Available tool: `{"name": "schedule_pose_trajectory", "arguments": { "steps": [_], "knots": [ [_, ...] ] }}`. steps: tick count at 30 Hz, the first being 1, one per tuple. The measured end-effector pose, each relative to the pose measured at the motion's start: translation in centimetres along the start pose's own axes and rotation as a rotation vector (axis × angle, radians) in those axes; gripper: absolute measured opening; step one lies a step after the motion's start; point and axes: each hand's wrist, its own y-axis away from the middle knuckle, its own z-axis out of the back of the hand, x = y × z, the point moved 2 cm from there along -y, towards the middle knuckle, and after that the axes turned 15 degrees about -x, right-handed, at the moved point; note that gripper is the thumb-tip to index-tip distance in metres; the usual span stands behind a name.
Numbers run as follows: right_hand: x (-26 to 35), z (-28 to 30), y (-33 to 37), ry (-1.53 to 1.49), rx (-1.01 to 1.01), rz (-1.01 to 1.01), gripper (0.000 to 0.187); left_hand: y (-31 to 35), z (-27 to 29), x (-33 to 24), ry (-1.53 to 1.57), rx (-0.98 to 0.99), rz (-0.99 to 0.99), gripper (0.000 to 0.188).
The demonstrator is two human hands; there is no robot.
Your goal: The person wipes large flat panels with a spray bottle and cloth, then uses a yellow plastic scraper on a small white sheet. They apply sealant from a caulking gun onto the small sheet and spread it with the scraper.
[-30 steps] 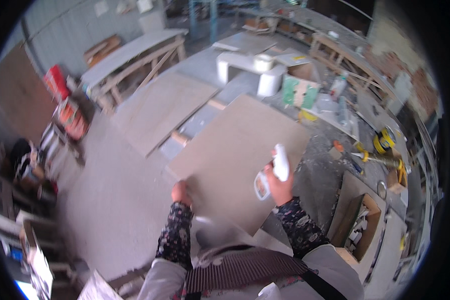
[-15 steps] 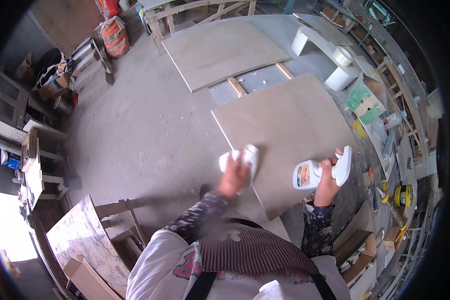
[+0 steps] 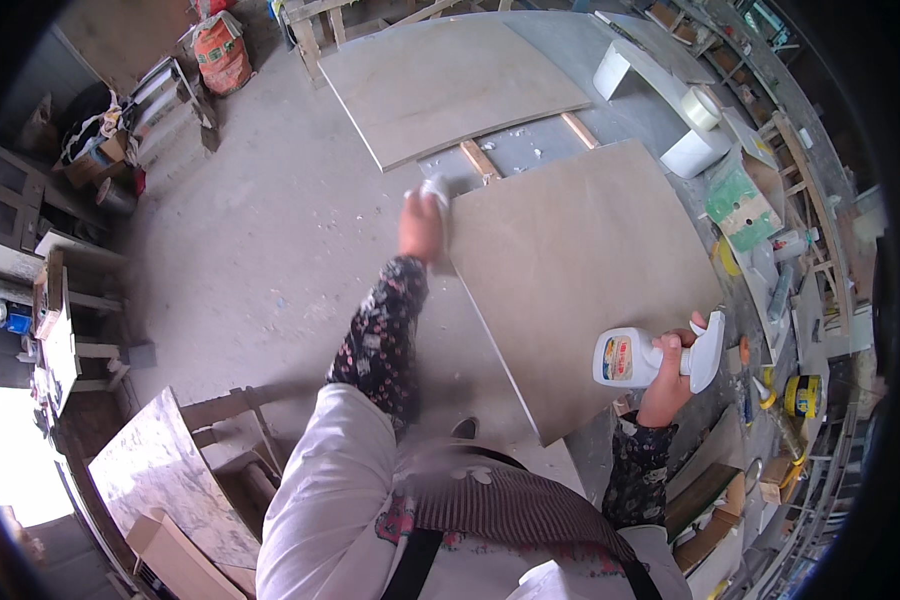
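A large beige stone-like slab (image 3: 580,270) lies flat in front of me, its long left edge facing the open floor. My left hand (image 3: 422,230) reaches out to that edge near its far left corner, closed on a white cloth (image 3: 436,190) that is partly hidden and blurred. Over the slab's near right part, my right hand (image 3: 667,375) is wrapped round the neck of a white spray bottle (image 3: 625,357). The bottle is tipped on its side, label up and trigger head to the right.
Beyond lies a second beige slab (image 3: 450,85), with wooden battens (image 3: 479,160) showing between the two. Along the right stand a white bracket-shaped piece (image 3: 650,85) with a tape roll (image 3: 701,108), a green-faced box (image 3: 745,208) and a yellow tin (image 3: 801,396). A marbled panel (image 3: 170,480) leans at lower left.
My left hand with the cloth has moved away from me along the slab's left edge to its far corner. The right hand and bottle have shifted slightly right.
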Motion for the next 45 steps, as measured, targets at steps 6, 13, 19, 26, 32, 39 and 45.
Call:
{"name": "schedule_pose_trajectory", "arguments": {
  "steps": [6, 13, 19, 26, 32, 39, 45],
  "knots": [
    [-0.6, 0.2, -0.2, -0.046, 0.004, -0.017, 0.054, 0.5, 6.1, 5.7, 0.319, -0.111, 0.407, 0.051],
    [-1.5, 0.0, -0.4, -0.082, -0.03, -0.076, 0.057, 7.6, 4.1, 0.0, 0.565, 0.161, 0.696, 0.057],
    [5.9, 7.7, -1.0, -0.258, 0.038, -0.136, 0.042, 10.3, 1.2, -2.2, 0.426, 0.073, 0.605, 0.055],
    [12.9, 21.5, 2.6, -0.202, -0.038, -0.033, 0.057, 16.3, 2.7, -3.5, 0.191, 0.174, 0.508, 0.071],
    [12.8, 28.9, 6.7, -0.327, -0.146, -0.063, 0.059, 24.4, 3.7, -3.5, 0.194, 0.221, 0.492, 0.065],
    [14.1, 32.8, 14.4, -0.217, -0.356, -0.062, 0.061, 33.7, 4.6, -2.5, 0.031, 0.307, 0.328, 0.061],
    [16.9, 35.5, 19.5, -0.062, -0.326, -0.112, 0.061, 41.2, 9.6, -2.1, -0.331, 1.079, -0.589, 0.04]
  ]
}}
